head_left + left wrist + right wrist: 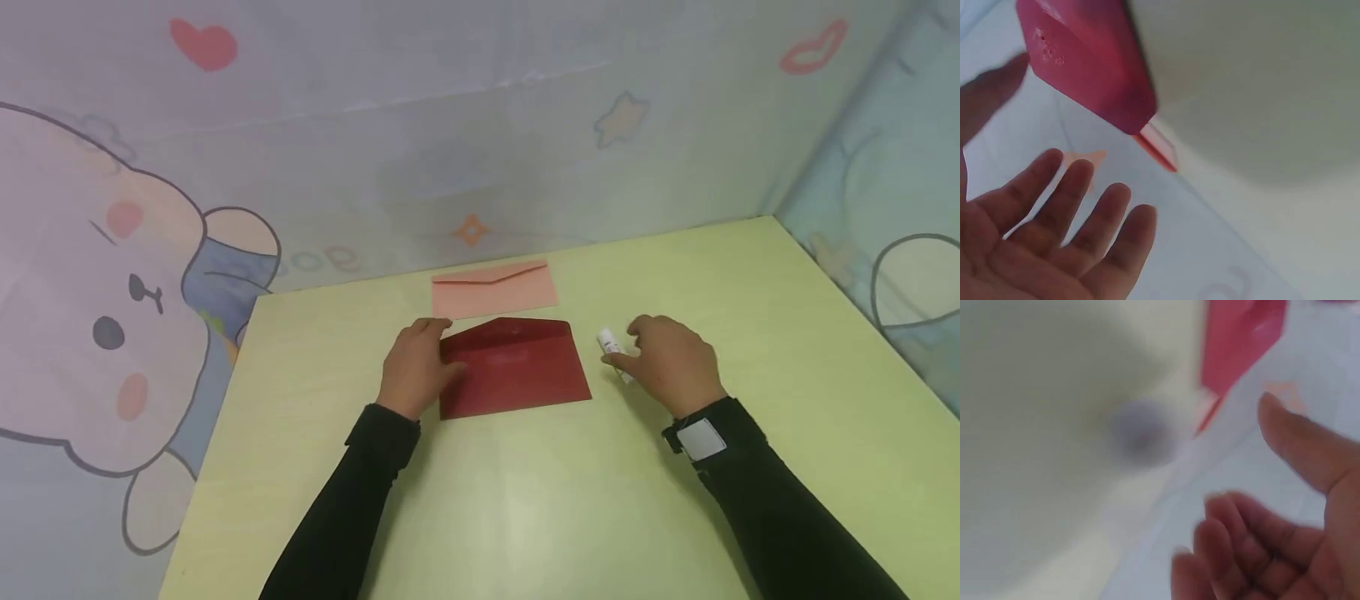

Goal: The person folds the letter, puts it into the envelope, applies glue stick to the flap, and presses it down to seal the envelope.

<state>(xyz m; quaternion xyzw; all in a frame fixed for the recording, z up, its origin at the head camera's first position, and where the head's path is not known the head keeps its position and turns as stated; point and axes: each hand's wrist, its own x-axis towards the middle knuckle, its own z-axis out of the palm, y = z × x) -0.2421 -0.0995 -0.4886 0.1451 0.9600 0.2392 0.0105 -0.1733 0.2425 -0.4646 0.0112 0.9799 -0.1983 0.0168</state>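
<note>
A dark red envelope [517, 371] lies on the table with its pointed flap folded open toward the far side. My left hand [417, 367] is at its left edge, thumb over the red paper, fingers spread and slightly bent. In the left wrist view the fingers of this hand [1066, 231] hold nothing. To the right of the envelope is a small white labelled tube [606, 340], like a glue stick, blurred in the right wrist view. My right hand [671, 362] hovers around it, thumb and fingers apart; its palm [1297, 550] shows no grip.
A pale pink envelope [495, 290] lies behind the red one, near the table's back edge. The light yellow table [525, 500] meets a printed cloth backdrop [450, 150] with a cartoon bear at the left and more cloth at the right.
</note>
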